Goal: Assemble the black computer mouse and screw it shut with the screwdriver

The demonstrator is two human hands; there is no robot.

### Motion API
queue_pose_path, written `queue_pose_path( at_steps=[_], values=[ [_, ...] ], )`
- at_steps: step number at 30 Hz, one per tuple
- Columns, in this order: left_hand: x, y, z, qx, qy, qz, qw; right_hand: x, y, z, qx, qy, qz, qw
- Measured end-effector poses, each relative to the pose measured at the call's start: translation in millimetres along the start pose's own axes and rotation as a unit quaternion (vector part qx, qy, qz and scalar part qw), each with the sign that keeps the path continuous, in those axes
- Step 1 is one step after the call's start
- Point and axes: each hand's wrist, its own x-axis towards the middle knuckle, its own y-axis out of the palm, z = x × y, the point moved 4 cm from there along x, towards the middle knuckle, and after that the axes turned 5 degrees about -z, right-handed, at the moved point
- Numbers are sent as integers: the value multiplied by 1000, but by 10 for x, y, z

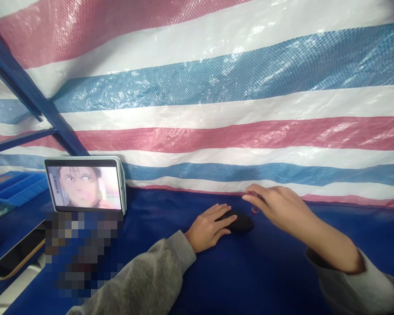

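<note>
A black rounded object that looks like a computer mouse (244, 223) lies on the blue work surface, near the striped sheet. My left hand (210, 225) steadies its left end, fingers over the top and thumb at the near side. To the right and slightly above hovers my right hand (274, 205), thumb and forefinger pinched together. Just below those fingertips a small reddish item (255, 210) shows, too small to name. What the pinch holds is partly hidden by the fingers.
A tablet (85, 186) playing a cartoon stands at the left against a blue metal frame (52, 113). Beside it are a blue compartment tray (29, 192) and a phone (18, 251). A pixelated patch hides part of the surface. Striped plastic sheeting (216, 131) hangs behind.
</note>
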Motion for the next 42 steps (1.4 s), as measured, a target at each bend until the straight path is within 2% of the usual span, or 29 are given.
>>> queue_pose_path(
  at_steps=[5,10,12,18,23,29,34,39,42],
  values=[
    [11,-26,-4,3,-9,-8,1000,-10,-25,2,-15,25,2,1000],
    [3,-40,12,1,-26,-15,1000,-21,-48,63,21,-26,-31,999],
    [-1,-41,18,-2,-30,-20,999,-14,-31,63,12,-26,-33,999],
    [-5,-43,25,-5,-31,-28,999,-2,-4,31,-38,20,-17,999],
    [-8,-41,33,-7,-38,-25,999,-15,-21,75,9,-27,-26,999],
    [-3,-41,32,-10,-35,-28,999,-5,-5,53,-22,13,-13,1000],
    [-6,-38,37,-15,-38,-31,999,-18,-13,68,-6,-11,-21,1000],
    [-4,-46,38,-18,-42,-38,998,-6,5,43,-34,18,0,999],
    [1,-50,36,-18,-46,-35,998,-10,-18,73,-10,-7,-13,1000]
  ],
)
